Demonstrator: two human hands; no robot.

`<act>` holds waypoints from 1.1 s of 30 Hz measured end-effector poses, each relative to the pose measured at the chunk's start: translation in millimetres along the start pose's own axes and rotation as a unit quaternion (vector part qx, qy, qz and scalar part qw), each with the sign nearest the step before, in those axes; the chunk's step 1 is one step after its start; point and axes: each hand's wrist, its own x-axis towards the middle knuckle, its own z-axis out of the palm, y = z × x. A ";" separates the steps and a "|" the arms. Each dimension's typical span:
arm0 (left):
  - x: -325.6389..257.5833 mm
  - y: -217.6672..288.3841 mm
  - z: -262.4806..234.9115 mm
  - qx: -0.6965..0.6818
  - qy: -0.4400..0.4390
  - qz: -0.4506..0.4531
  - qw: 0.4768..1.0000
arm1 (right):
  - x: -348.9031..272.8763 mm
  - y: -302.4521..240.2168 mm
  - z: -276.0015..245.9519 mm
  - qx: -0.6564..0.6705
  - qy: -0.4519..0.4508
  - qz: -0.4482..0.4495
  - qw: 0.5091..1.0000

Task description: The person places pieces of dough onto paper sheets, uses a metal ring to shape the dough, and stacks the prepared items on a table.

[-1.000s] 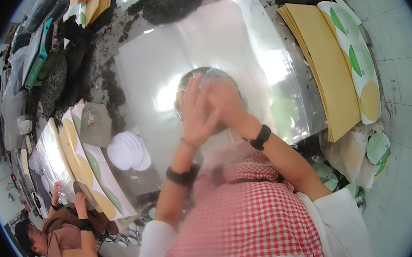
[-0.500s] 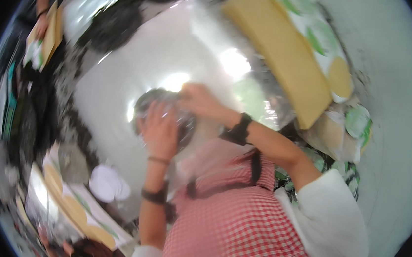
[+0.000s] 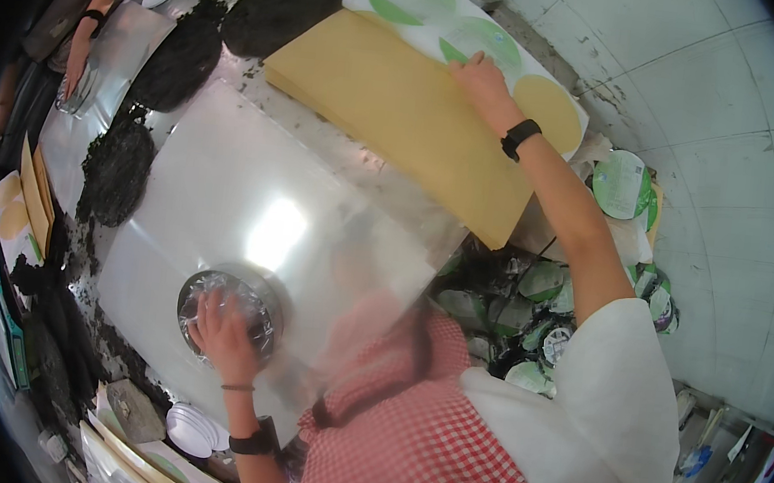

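Observation:
My left hand lies with fingers stretched out over crinkled clear plastic film inside a round metal ring. The ring rests on a shiny metal sheet. My right hand reaches far right, past a stack of brown paper. Its fingers are bent together over a white sheet with round green labels, beside one green round label. What is between those fingertips, if anything, is too small to make out.
Dark crumbly round mounds lie along the far side. Another person's hand works at the far left over a second metal sheet. White discs sit near left. Green-and-white wrappers are heaped at right beside a tiled surface.
My right hand has left the ring and moved far right to the label sheet. My left hand stays on the film in the ring. The whole view has shifted.

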 end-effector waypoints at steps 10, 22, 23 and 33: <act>5.8 5.3 4.8 -0.029 0.040 0.007 0.999 | -84.7 325.8 10.4 0.476 0.259 0.546 0.639; -18.7 -6.0 25.2 -0.069 0.035 -0.043 0.996 | -87.4 -289.3 -246.5 0.607 0.017 -0.240 0.757; -36.6 -26.8 54.9 -0.227 0.014 -0.017 0.974 | -86.7 -302.6 -260.8 0.584 0.028 -0.318 0.746; -26.8 -3.8 32.6 -0.075 -0.059 -0.041 0.995 | -63.5 -304.1 -302.7 0.538 -0.082 -0.397 0.739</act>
